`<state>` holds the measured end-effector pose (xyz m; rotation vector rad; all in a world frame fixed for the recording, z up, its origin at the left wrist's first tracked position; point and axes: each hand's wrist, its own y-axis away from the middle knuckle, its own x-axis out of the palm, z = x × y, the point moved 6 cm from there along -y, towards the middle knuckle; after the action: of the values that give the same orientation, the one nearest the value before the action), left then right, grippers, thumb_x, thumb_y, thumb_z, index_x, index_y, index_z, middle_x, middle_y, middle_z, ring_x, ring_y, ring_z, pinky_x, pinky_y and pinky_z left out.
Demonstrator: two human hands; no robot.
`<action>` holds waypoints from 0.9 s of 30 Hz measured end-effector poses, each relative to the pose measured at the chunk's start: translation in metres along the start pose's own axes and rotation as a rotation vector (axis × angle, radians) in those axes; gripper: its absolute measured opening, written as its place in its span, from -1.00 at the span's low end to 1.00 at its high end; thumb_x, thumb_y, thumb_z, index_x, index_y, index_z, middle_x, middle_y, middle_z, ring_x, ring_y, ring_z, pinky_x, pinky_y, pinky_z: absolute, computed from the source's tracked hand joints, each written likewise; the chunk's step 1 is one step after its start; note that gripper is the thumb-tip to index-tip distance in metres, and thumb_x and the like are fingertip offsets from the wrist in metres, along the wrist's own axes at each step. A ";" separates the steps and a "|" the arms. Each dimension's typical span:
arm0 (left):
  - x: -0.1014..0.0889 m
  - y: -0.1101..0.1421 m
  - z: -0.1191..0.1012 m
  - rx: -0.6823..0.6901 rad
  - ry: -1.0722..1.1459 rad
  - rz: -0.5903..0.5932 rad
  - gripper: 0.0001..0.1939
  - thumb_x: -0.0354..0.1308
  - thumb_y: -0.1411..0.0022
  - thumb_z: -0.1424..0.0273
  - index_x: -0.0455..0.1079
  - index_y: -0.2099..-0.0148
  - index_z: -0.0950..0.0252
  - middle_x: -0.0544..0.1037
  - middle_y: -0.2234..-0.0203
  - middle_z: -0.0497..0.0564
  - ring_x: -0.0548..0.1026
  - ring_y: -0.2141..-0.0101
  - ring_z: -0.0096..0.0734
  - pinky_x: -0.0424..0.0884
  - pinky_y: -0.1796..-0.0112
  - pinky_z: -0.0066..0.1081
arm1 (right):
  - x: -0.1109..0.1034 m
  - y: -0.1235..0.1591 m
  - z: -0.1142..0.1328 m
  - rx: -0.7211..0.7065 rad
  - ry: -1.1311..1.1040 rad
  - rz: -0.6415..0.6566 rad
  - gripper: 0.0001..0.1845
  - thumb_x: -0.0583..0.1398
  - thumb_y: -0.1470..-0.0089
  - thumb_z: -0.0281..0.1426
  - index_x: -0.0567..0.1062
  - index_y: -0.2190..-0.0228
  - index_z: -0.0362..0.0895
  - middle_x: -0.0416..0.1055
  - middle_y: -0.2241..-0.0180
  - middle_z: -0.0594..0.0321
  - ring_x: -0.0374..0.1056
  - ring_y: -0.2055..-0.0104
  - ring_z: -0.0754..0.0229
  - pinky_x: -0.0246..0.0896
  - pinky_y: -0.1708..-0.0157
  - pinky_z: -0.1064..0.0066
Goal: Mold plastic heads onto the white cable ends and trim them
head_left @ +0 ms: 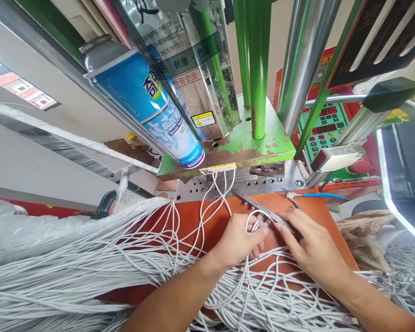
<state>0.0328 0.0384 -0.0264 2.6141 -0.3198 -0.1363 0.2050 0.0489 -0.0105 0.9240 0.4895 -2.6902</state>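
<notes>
My left hand (240, 240) is closed on a loop of thin white cable (252, 216) whose metal plug ends point toward a long metal fixture bar (263, 210) lying on the orange work surface (224, 216). My right hand (309, 244) rests beside it with its fingers pressed on the near end of that bar. A big bundle of white cables (72, 263) spreads from the left across the front, under both forearms.
A green machine base (273, 143) with green and chrome columns stands behind the orange surface. A blue spray can (148, 101) stands on its left corner. Blue-handled pliers (314, 196) lie at right. A red and green control panel (325, 129) sits behind them. Brown material (363, 235) lies far right.
</notes>
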 end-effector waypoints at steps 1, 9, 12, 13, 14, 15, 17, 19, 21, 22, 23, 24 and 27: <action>0.000 0.000 0.000 0.003 0.008 -0.012 -0.64 0.33 -0.24 0.15 0.40 0.41 0.31 0.48 0.65 -0.06 0.40 0.70 -0.54 0.26 0.69 -0.58 | 0.000 0.001 0.000 -0.007 -0.003 -0.001 -0.80 0.11 -0.45 -0.24 0.50 0.09 -0.02 0.49 0.19 0.17 0.46 0.18 0.09 0.30 0.13 0.25; 0.002 -0.001 0.002 0.003 -0.020 0.032 -0.67 0.30 -0.24 0.22 0.37 0.46 0.30 0.47 0.67 -0.06 0.39 0.72 -0.55 0.24 0.69 -0.58 | -0.002 0.001 0.001 -0.029 0.015 -0.018 -0.80 0.13 -0.45 -0.24 0.50 0.05 -0.04 0.48 0.19 0.16 0.44 0.18 0.08 0.29 0.13 0.24; 0.000 0.000 0.001 0.007 -0.011 0.004 -0.65 0.30 -0.24 0.18 0.38 0.45 0.30 0.48 0.66 -0.05 0.39 0.72 -0.54 0.26 0.69 -0.56 | -0.001 0.001 0.001 -0.037 0.023 0.000 -0.79 0.12 -0.45 -0.24 0.51 0.06 -0.05 0.47 0.21 0.16 0.44 0.20 0.08 0.29 0.14 0.23; 0.000 0.000 0.000 0.009 -0.006 0.002 -0.64 0.30 -0.24 0.16 0.39 0.45 0.31 0.48 0.66 -0.05 0.39 0.71 -0.54 0.25 0.69 -0.56 | -0.001 0.001 0.001 -0.040 0.025 0.004 -0.78 0.12 -0.45 -0.23 0.51 0.06 -0.05 0.47 0.21 0.16 0.44 0.21 0.08 0.29 0.14 0.23; 0.000 0.001 -0.001 0.010 0.000 0.003 -0.64 0.31 -0.24 0.16 0.39 0.45 0.31 0.48 0.66 -0.05 0.39 0.72 -0.54 0.25 0.69 -0.56 | -0.001 0.002 0.001 -0.046 0.027 0.007 -0.78 0.12 -0.45 -0.23 0.50 0.06 -0.05 0.47 0.20 0.15 0.44 0.21 0.08 0.29 0.14 0.23; 0.001 0.001 -0.002 0.011 0.006 0.008 -0.63 0.31 -0.23 0.16 0.40 0.46 0.31 0.48 0.66 -0.05 0.37 0.72 -0.56 0.24 0.69 -0.56 | 0.000 0.002 0.001 -0.055 0.029 0.007 -0.78 0.12 -0.45 -0.24 0.50 0.06 -0.06 0.47 0.20 0.15 0.44 0.21 0.08 0.30 0.13 0.23; 0.003 0.000 -0.003 0.012 0.012 0.022 -0.62 0.33 -0.22 0.17 0.39 0.49 0.32 0.48 0.67 -0.04 0.34 0.72 -0.59 0.21 0.68 -0.57 | 0.001 0.003 0.000 -0.077 0.040 0.013 -0.79 0.13 -0.44 -0.25 0.50 0.06 -0.07 0.47 0.17 0.13 0.44 0.19 0.08 0.30 0.10 0.22; 0.003 -0.001 -0.003 0.007 0.025 0.021 -0.60 0.36 -0.19 0.17 0.39 0.52 0.33 0.46 0.69 -0.04 0.30 0.73 -0.62 0.18 0.68 -0.57 | 0.004 0.004 -0.001 -0.090 0.046 0.040 -0.79 0.12 -0.44 -0.25 0.50 0.08 -0.08 0.47 0.17 0.11 0.43 0.18 0.07 0.30 0.09 0.21; 0.003 -0.002 -0.003 0.011 0.045 0.029 -0.58 0.38 -0.17 0.14 0.41 0.51 0.34 0.47 0.68 -0.03 0.31 0.73 -0.61 0.18 0.68 -0.56 | 0.006 0.005 -0.002 -0.096 0.035 0.068 -0.79 0.12 -0.44 -0.25 0.50 0.12 -0.08 0.46 0.20 0.11 0.42 0.20 0.07 0.29 0.12 0.22; 0.003 -0.003 -0.004 0.018 0.055 0.058 -0.56 0.39 -0.18 0.10 0.43 0.49 0.36 0.49 0.66 -0.01 0.33 0.71 -0.60 0.20 0.66 -0.55 | 0.006 0.004 -0.003 -0.092 0.020 0.071 -0.79 0.12 -0.44 -0.24 0.50 0.13 -0.07 0.46 0.22 0.13 0.41 0.21 0.08 0.29 0.15 0.23; 0.003 -0.003 -0.004 0.024 0.065 0.098 -0.53 0.38 -0.19 0.05 0.45 0.46 0.38 0.52 0.63 0.02 0.38 0.68 -0.57 0.25 0.64 -0.54 | 0.005 0.004 -0.003 -0.081 0.003 0.059 -0.79 0.13 -0.44 -0.23 0.50 0.14 -0.07 0.45 0.24 0.15 0.40 0.23 0.10 0.29 0.17 0.24; 0.002 -0.003 -0.005 0.027 0.081 0.137 -0.50 0.37 -0.20 0.00 0.48 0.40 0.39 0.55 0.58 0.05 0.43 0.64 -0.53 0.31 0.60 -0.53 | 0.003 0.004 -0.004 -0.064 -0.012 0.037 -0.79 0.13 -0.44 -0.23 0.51 0.14 -0.06 0.45 0.25 0.18 0.40 0.24 0.11 0.28 0.19 0.26; -0.010 0.001 -0.005 0.016 0.155 0.153 -0.44 0.34 -0.21 -0.09 0.51 0.26 0.40 0.60 0.45 0.09 0.53 0.53 -0.45 0.44 0.48 -0.46 | -0.006 0.002 -0.009 0.000 -0.018 -0.074 -0.79 0.15 -0.43 -0.20 0.53 0.12 -0.04 0.45 0.25 0.22 0.41 0.25 0.13 0.28 0.22 0.28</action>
<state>0.0234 0.0429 -0.0211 2.5849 -0.4654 0.1213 0.2147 0.0509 -0.0139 0.8974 0.5291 -2.7622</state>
